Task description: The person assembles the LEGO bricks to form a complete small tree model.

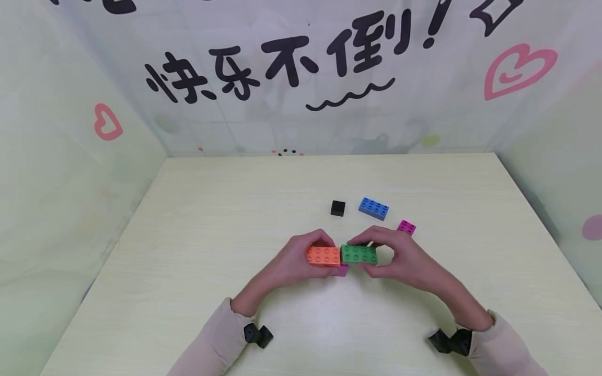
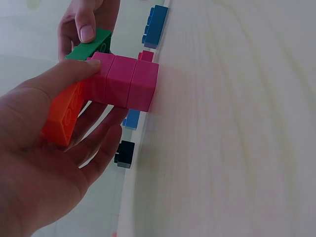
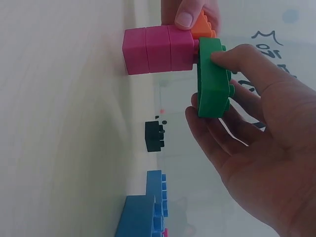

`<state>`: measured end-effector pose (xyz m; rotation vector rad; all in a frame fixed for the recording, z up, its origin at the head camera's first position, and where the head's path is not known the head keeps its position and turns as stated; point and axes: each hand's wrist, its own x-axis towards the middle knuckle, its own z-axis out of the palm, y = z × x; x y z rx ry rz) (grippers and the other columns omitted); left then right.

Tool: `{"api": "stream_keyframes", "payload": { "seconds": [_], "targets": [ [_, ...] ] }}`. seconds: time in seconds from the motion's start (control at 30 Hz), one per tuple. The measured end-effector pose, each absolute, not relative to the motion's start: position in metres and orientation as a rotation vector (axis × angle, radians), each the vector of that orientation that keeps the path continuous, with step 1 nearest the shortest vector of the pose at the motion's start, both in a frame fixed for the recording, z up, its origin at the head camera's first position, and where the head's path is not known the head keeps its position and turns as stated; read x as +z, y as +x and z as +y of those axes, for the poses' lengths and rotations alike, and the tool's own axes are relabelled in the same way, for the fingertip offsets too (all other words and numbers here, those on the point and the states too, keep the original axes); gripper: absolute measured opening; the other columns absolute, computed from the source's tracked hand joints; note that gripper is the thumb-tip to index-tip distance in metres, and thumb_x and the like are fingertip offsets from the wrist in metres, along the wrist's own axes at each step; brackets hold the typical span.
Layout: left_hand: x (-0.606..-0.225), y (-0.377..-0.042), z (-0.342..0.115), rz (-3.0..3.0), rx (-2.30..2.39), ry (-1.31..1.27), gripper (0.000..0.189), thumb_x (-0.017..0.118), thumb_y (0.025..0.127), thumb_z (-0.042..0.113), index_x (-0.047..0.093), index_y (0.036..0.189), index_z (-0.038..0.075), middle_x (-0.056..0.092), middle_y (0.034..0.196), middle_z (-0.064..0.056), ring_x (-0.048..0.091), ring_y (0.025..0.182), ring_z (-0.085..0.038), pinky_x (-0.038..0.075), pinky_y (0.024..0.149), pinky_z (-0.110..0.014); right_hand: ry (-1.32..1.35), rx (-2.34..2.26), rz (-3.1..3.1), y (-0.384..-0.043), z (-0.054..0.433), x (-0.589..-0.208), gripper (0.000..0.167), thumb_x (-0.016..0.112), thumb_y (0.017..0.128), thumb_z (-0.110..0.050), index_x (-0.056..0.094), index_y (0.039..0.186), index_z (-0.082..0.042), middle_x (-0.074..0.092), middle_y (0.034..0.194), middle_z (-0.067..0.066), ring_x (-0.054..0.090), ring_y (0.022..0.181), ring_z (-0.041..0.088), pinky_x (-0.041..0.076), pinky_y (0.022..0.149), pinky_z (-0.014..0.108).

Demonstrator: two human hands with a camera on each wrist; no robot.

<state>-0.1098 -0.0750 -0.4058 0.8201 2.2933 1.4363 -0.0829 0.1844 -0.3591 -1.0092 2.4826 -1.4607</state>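
A stack of three pink bricks (image 3: 159, 49) stands upright at the table, mostly hidden from above by the bricks over it. My left hand (image 1: 301, 258) grips this stack, its thumb on the topmost pink brick and its fingers round the far side. An orange brick (image 1: 323, 257) sits at the top of the stack, inside the left hand's curve. Between the thumb and fingers of my right hand (image 1: 406, 258) is a green brick (image 1: 359, 254). It lies end to end beside the orange one, over the stack's top, where a pink stud shows just under it.
Beyond the hands, a small black brick (image 1: 337, 208) and a blue brick (image 1: 373, 208) lie on the pale table (image 1: 235, 198). Another pink brick (image 1: 406, 227) is partly behind the right hand. A second blue brick (image 3: 136, 217) shows close in the right wrist view. Fabric walls (image 1: 84, 183) surround the table.
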Motion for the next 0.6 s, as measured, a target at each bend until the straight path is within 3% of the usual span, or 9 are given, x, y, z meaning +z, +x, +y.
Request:
{"api": "stream_keyframes", "payload": {
  "seconds": [0.4, 0.6],
  "targets": [
    [-0.406, -0.110, -0.075, 2.289, 1.449, 0.837, 0.040, 0.085, 0.077, 0.019, 0.060, 0.108, 0.020, 0.065, 0.099, 0.011, 0.061, 0.089, -0.009, 0.052, 0.080, -0.030, -1.010, -1.468, 2.478, -0.080, 0.180, -0.354, 0.044, 0.079, 0.075, 0.009, 0.067, 0.114, -0.004, 0.066, 0.106, 0.003, 0.062, 0.091, 0.020, 0.054, 0.079, 0.032],
    [-0.406, -0.110, -0.074, 2.284, 1.459, 0.832, 0.040, 0.085, 0.078, 0.018, 0.060, 0.108, 0.019, 0.065, 0.099, 0.011, 0.061, 0.090, -0.009, 0.052, 0.080, -0.030, -0.983, -1.459, 2.487, -0.087, 0.186, -0.376, 0.049, 0.081, 0.074, 0.006, 0.068, 0.117, -0.013, 0.066, 0.109, -0.003, 0.061, 0.095, 0.016, 0.054, 0.080, 0.032]
  ]
}}
